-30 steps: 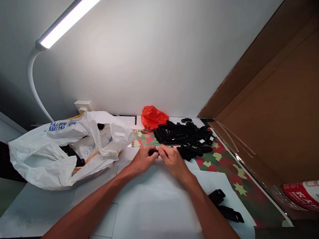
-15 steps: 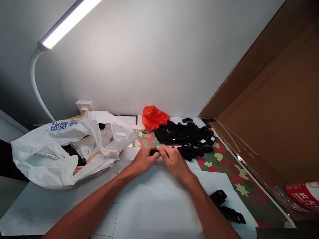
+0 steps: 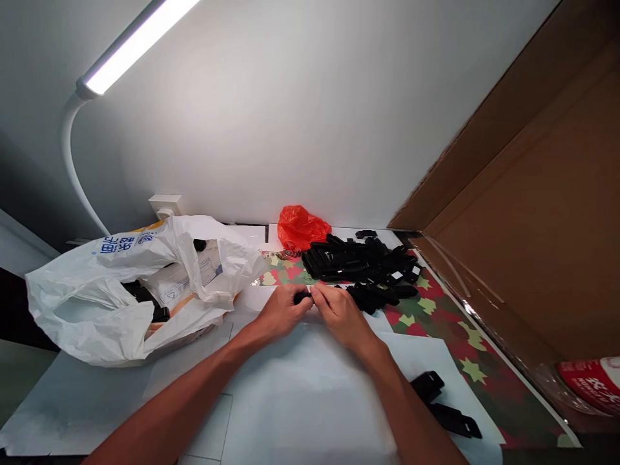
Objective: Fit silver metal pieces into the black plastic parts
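Observation:
Both hands meet over the white paper in the middle of the table. My left hand point(image 3: 283, 310) is closed around a small black piece point(image 3: 302, 297), most of which its fingers hide. Pinched against the same piece are the thumb and fingertips of my right hand point(image 3: 338, 310). Just behind the hands lies a heap of black plastic pieces point(image 3: 356, 258), with a smaller group of black pieces point(image 3: 380, 297) in front of it. Two more black pieces point(image 3: 454, 420) rest beside my right forearm; one is partly covered by it.
A white plastic bag point(image 3: 87, 323) with boxes and black items inside stands at the left. Against the wall sits a red plastic bag point(image 3: 301, 227). A lamp point(image 3: 140, 48) hangs above. Cardboard point(image 3: 533, 194) and a red-labelled container point(image 3: 591, 384) border the right.
The hands keep the same grip on the black piece at nearly the same place. The whole view has shifted slightly; nothing else has visibly moved.

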`<state>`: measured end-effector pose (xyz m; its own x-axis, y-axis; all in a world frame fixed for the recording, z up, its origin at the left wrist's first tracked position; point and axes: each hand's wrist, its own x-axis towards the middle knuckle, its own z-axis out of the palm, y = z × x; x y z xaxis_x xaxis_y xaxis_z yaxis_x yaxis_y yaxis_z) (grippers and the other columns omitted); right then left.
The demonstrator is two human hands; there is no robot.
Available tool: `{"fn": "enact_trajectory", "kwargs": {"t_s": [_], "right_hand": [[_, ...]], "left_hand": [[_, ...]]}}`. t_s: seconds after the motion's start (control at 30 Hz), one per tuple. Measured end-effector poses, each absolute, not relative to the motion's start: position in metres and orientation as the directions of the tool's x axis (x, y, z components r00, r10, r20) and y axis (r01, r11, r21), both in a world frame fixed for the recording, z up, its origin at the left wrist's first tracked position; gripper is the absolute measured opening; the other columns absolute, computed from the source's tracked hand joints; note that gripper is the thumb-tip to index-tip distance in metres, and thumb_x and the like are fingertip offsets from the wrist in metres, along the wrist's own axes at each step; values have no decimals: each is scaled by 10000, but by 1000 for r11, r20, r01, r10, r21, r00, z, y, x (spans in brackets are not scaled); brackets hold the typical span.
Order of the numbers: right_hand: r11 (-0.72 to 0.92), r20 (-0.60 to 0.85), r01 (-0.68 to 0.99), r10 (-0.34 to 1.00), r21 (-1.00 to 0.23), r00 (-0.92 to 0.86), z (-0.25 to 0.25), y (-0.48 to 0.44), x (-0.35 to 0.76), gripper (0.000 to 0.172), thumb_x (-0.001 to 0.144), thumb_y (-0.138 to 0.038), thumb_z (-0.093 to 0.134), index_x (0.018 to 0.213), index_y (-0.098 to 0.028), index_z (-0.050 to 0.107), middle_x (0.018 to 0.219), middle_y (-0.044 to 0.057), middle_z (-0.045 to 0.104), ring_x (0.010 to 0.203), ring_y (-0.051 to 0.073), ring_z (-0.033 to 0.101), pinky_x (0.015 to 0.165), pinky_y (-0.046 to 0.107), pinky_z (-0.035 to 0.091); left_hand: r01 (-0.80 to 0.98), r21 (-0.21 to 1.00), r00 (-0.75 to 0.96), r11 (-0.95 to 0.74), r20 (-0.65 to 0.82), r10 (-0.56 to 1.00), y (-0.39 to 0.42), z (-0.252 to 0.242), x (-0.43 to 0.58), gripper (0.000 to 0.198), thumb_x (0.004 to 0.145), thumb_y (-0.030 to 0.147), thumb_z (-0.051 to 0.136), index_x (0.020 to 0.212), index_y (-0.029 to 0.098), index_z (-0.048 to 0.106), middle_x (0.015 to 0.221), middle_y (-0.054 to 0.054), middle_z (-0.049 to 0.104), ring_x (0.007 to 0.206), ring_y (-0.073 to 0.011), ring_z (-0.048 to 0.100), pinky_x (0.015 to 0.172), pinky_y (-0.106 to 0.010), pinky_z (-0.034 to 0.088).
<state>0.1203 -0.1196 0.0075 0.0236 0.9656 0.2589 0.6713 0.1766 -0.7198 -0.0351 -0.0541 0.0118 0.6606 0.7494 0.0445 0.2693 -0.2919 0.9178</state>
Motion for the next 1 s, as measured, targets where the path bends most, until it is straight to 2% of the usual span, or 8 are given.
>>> {"fn": "enact_trajectory", "kwargs": {"t_s": [0.47,1.0], "right_hand": [[166,233,671,972,-723,10,6,-120,121,430,1086,-438,317,704,-243,338,648,-13,486,608,169,408,610,306,269],[176,254,694,967,-699,11,8,-121,120,429,1087,-419,325,696,-245,344,634,-12,502,594,169,427,604,304,278]], "left_hand": [[294,901,670,-321,45,741,-54,8,-36,195,847,273,459,681,174,486,648,38,456,639,-123,361,586,-272,251],[285,905,677,-315,43,735,-54,8,-37,203,855,267,466,746,155,597,693,29,530,673,-131,417,620,-270,300]]}}
